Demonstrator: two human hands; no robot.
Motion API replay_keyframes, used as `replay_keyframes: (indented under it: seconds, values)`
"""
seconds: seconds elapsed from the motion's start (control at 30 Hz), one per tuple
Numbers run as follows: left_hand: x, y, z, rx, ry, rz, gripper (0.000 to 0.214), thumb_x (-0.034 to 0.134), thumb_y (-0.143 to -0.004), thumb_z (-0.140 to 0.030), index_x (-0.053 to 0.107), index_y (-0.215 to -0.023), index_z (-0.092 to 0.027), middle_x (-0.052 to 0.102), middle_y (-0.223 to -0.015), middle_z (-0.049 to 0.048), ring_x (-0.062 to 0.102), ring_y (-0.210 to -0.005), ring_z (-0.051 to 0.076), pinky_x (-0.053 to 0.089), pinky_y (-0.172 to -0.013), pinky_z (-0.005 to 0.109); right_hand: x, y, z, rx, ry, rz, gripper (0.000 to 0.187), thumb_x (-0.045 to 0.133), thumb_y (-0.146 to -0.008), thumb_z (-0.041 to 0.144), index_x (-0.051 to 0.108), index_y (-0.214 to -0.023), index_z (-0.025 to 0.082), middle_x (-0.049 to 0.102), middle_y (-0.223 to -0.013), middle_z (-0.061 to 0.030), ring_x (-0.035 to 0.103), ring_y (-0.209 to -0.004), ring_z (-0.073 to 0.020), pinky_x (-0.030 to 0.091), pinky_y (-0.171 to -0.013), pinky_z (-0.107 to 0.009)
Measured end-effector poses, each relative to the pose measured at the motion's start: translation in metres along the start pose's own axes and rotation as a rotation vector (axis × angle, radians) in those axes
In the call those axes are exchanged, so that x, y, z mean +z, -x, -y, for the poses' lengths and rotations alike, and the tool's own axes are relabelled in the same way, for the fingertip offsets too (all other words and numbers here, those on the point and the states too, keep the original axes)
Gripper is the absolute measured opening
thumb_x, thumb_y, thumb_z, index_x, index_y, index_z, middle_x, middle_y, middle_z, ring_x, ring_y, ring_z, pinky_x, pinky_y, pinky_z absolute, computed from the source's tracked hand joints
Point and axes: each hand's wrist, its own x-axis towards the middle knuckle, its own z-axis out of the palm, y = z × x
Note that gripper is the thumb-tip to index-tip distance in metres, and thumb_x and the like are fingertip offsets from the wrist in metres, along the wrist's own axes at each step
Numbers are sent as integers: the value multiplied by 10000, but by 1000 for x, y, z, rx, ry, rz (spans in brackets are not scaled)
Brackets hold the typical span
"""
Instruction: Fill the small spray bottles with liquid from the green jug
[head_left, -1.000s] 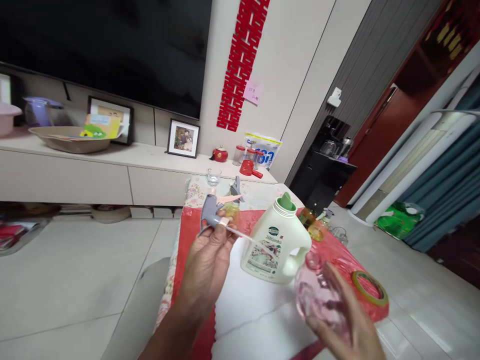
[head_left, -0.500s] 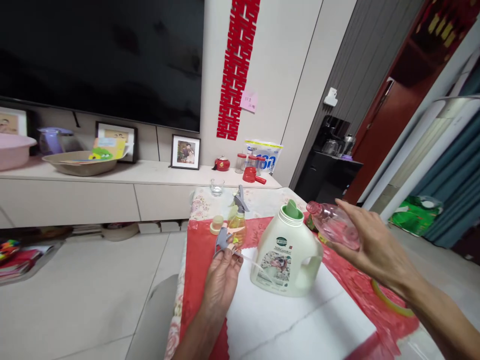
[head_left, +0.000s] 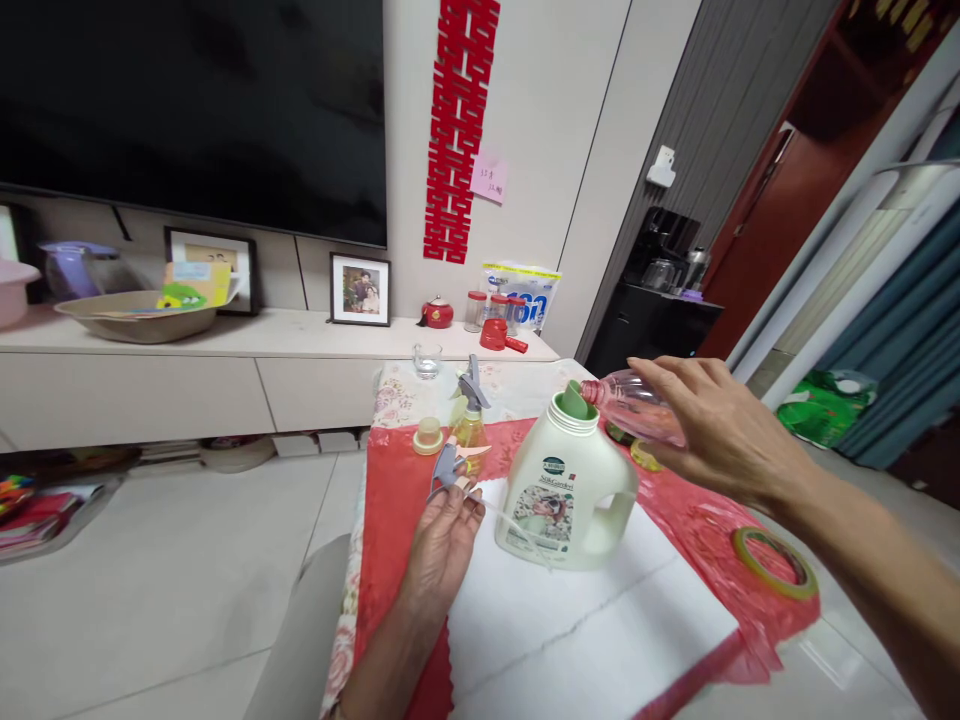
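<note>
My right hand (head_left: 701, 425) is wrapped round a clear pink bottle (head_left: 637, 405), tipped on its side. Its mouth meets or nearly meets the green spout of the pale green detergent jug (head_left: 566, 490), which stands uncapped on a white board (head_left: 600, 630). Between the fingertips of my left hand (head_left: 446, 535) is a grey and pink spray nozzle (head_left: 448, 465), its thin white tube pointing right in front of the jug. Behind it stands a spray bottle (head_left: 471, 425) of yellow liquid with a grey trigger. A cream cap (head_left: 428, 436) sits beside that.
A roll of tape (head_left: 775, 562) lies on the red plastic sheet (head_left: 694, 515) at right. A glass cup (head_left: 427, 360) stands at the table's back. Behind runs a low cabinet (head_left: 292, 335) with photo frames, jars and a red scoop (head_left: 499, 336).
My right hand has brought the pink bottle leftward and tilted it level, its mouth now at the jug's spout. My left hand keeps the spray nozzle in about the same place.
</note>
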Motion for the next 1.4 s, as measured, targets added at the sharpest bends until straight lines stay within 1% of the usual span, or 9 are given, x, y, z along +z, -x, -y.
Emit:
replay_keyframes:
  seconds: [0.23,0.37,0.5,0.7,0.83,0.97,1.1,1.27,1.4]
  values:
    - [0,1,1,-5,-21,-6,169,828,-740,-91,713,-850,-148,729,-891,41,667,-772,132,543,-722,256,-18,-19,-3,-85,150,60,653,557,-798,296,459,-1439,217,482,-1308,-115,450,-1086,-307,406,-758,-360]
    - [2,2,0,-21,-34,-13,173,841,-727,-91,718,-837,-141,725,-896,37,662,-783,124,545,-740,250,-32,-33,5,-139,217,92,597,558,-769,147,520,-1359,229,496,-1270,-108,436,-1141,-320,379,-813,-373]
    - [4,3,0,-13,-47,-8,193,841,-729,-89,724,-878,-130,722,-903,40,657,-776,119,542,-735,247,-40,-45,8,-198,239,95,523,554,-804,88,544,-1312,212,492,-1275,-118,413,-1182,-331,386,-874,-419]
    - [3,3,0,-14,-54,-14,161,817,-750,-83,721,-865,-141,719,-866,33,652,-763,117,547,-732,249,-45,-54,8,-268,271,81,400,567,-876,120,559,-1269,196,467,-1307,-130,375,-1258,-344,392,-945,-498]
    - [3,2,0,-10,-42,-19,187,833,-729,-84,719,-863,-147,729,-884,35,660,-772,125,555,-731,262,-47,-56,12,-273,265,53,302,473,-971,116,570,-1247,191,468,-1315,-111,352,-1306,-317,360,-1031,-540]
    - [2,2,0,-12,-53,-6,194,848,-719,-95,717,-851,-148,729,-893,29,655,-763,119,549,-725,260,-53,-59,20,-306,295,44,319,353,-1013,91,581,-1225,159,460,-1313,-118,345,-1324,-317,359,-1049,-563]
    - [1,2,1,-11,-55,-13,203,850,-715,-91,716,-857,-145,724,-884,26,654,-765,122,545,-730,264,-61,-62,28,-358,383,35,425,235,-1004,48,600,-1205,132,450,-1305,-140,387,-1295,-329,397,-1000,-580]
    - [1,4,1,-14,-61,-9,188,839,-729,-88,720,-866,-137,723,-883,33,648,-754,117,536,-724,254,-59,-61,33,-387,344,-32,416,291,-969,14,614,-1216,102,435,-1336,-160,372,-1326,-355,358,-1029,-619]
    - [0,3,0,-15,-48,3,184,833,-731,-80,718,-863,-136,721,-881,33,649,-755,119,540,-737,260,-57,-55,33,-301,328,-17,429,240,-997,16,599,-1219,93,426,-1354,-155,347,-1351,-324,308,-1078,-598]
